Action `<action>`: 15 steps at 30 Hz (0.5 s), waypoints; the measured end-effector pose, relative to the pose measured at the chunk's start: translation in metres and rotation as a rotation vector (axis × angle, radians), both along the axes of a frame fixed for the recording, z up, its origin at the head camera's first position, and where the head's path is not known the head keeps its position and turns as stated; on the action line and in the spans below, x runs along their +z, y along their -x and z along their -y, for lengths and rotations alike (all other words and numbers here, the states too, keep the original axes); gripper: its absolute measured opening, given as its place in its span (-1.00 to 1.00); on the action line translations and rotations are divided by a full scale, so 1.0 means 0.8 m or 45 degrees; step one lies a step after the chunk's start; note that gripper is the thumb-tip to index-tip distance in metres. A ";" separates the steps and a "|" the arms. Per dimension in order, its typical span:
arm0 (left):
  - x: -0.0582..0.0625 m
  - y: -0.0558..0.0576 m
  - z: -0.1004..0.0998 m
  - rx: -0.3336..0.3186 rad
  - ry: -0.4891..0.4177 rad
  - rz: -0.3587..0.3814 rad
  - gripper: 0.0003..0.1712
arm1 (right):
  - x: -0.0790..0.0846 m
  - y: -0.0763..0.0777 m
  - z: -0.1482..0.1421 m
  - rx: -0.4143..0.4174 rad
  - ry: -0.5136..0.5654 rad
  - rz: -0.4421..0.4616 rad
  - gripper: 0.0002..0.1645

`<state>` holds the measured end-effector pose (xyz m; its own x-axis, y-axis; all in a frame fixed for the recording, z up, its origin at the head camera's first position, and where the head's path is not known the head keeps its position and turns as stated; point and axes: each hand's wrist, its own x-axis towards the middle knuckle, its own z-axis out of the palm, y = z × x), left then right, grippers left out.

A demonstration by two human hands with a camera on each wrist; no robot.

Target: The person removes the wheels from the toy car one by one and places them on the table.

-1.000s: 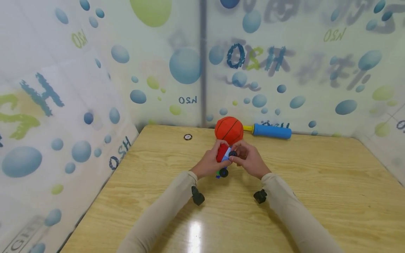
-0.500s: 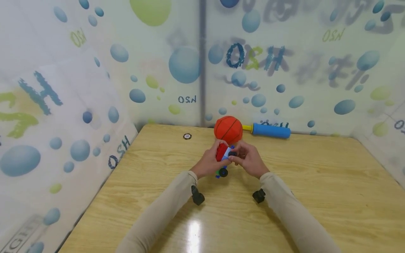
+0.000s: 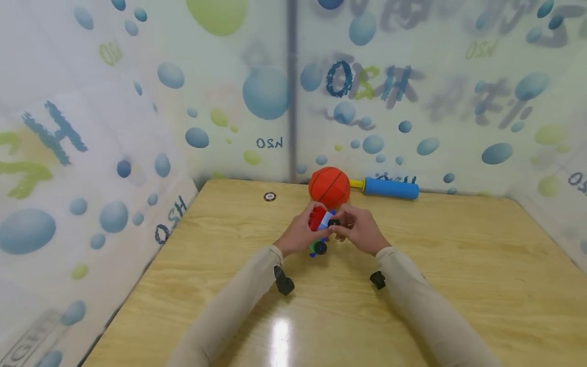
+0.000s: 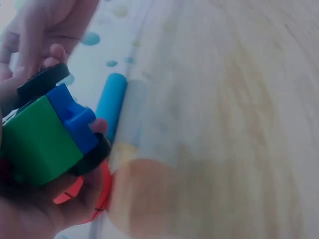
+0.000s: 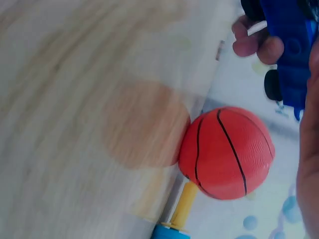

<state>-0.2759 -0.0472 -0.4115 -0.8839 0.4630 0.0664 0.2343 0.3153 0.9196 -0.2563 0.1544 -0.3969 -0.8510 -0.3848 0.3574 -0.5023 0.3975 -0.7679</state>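
A toy truck (image 3: pixel 316 219) with red, white, green and blue parts and black wheels is held above the table. My left hand (image 3: pixel 295 236) grips its body from the left, with the thumb on the near side. From the right, my right hand (image 3: pixel 364 233) pinches one black wheel (image 3: pixel 334 223) between thumb and fingers. In the left wrist view the truck's green end (image 4: pixel 42 142) and a blue coupling piece (image 4: pixel 79 121) face the camera. The right wrist view shows its blue underside (image 5: pixel 293 59). Fingers hide parts of the body.
A red ball (image 3: pixel 329 187) lies just behind the hands. Beside it, along the wall, is a blue pump (image 3: pixel 391 188) with a yellow end. A small round chip (image 3: pixel 269 197) lies back left. Printed sheets (image 3: pixel 229 92) wall in the wooden table (image 3: pixel 458 244).
The wheel under the right fingers has turned slightly. Both hands keep their hold on the truck, and the whole view has shifted a little.
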 end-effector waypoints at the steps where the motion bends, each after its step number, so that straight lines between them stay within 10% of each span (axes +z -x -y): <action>1: 0.002 0.001 0.001 -0.002 -0.010 0.003 -0.40 | 0.002 0.000 -0.001 0.000 0.025 0.035 -0.81; 15: 0.011 -0.001 0.015 0.084 0.124 -0.038 -0.39 | 0.003 0.008 -0.028 0.024 0.061 0.196 -0.67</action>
